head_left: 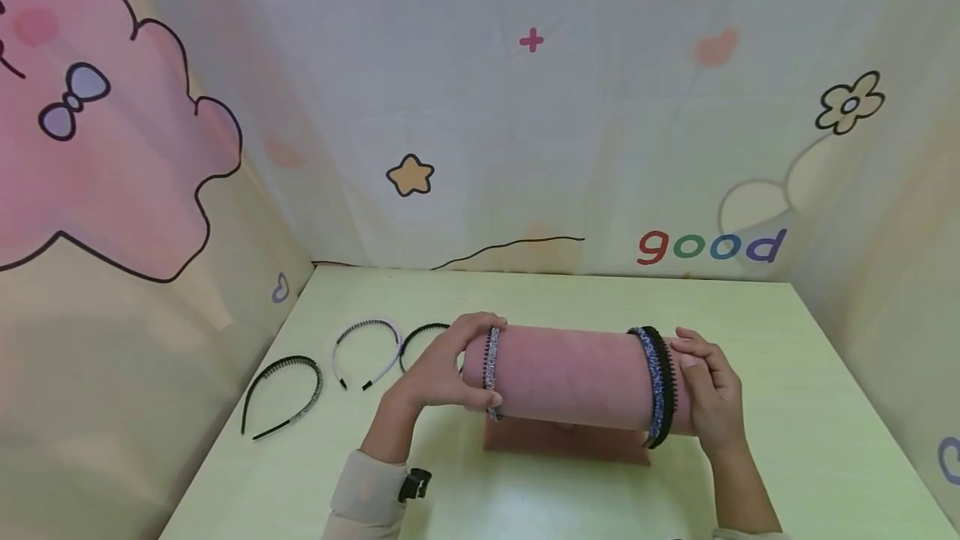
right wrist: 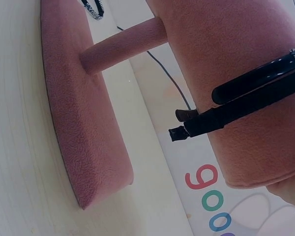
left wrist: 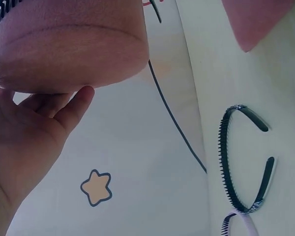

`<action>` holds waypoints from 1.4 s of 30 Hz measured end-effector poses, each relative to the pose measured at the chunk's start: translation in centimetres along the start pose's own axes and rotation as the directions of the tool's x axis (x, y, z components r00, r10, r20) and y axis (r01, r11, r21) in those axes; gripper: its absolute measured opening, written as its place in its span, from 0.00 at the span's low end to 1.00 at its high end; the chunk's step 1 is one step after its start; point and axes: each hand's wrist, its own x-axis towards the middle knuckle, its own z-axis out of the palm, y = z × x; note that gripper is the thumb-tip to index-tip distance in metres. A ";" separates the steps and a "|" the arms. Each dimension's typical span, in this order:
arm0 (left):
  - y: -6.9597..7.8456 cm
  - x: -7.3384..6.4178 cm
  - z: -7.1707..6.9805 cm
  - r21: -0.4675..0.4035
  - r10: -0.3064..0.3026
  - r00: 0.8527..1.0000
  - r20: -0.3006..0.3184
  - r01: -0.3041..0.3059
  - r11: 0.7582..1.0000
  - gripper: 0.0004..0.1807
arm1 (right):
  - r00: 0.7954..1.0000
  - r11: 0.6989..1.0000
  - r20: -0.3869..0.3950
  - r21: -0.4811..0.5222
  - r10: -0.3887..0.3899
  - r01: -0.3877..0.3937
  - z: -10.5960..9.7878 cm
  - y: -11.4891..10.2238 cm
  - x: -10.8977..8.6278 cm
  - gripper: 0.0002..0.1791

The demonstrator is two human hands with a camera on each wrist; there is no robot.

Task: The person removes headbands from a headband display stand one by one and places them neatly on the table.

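A pink fabric headband stand has a horizontal roll on a post above a flat base. My left hand spans the roll's left end, fingers at the top and thumb in front, gripping a silver glitter headband there. In the left wrist view, the left hand sits against the roll's end, headband mostly hidden. My right hand holds the roll's right end, thumb in front and fingers over the top. Just inside it, a blue glitter headband and a black toothed headband sit side by side.
On the table, left of the stand, lie a black headband, a pale lilac headband and another black headband partly behind my left hand. A printed curtain hangs behind and beside the table.
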 end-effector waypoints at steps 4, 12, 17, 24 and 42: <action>-0.5 -0.4 0.3 0.006 -0.019 1.000 -0.015 0.019 1.000 0.54 | 1.000 1.000 -0.007 -0.022 0.002 -0.002 0.0 0.1 0.0 0.12; -1.1 -1.1 1.1 0.028 -0.065 0.998 -0.026 0.066 0.997 0.67 | 0.999 0.998 -0.011 -0.047 0.038 -0.038 -0.1 0.0 -0.4 0.13; -1.3 -1.6 1.9 -0.022 -0.074 0.997 -0.007 0.073 0.997 0.67 | 1.000 0.999 0.012 -0.039 0.005 -0.005 -0.8 0.0 -0.9 0.11; 0.2 -1.7 1.6 -0.105 -0.109 0.994 -0.028 0.106 0.989 0.64 | 0.999 0.999 0.035 -0.030 -0.032 0.033 -1.0 0.0 -0.6 0.10; -1.6 -1.8 0.8 0.012 -0.042 0.999 -0.018 0.042 0.999 0.71 | 0.996 0.998 0.059 -0.011 -0.065 0.065 -0.1 0.2 0.0 0.11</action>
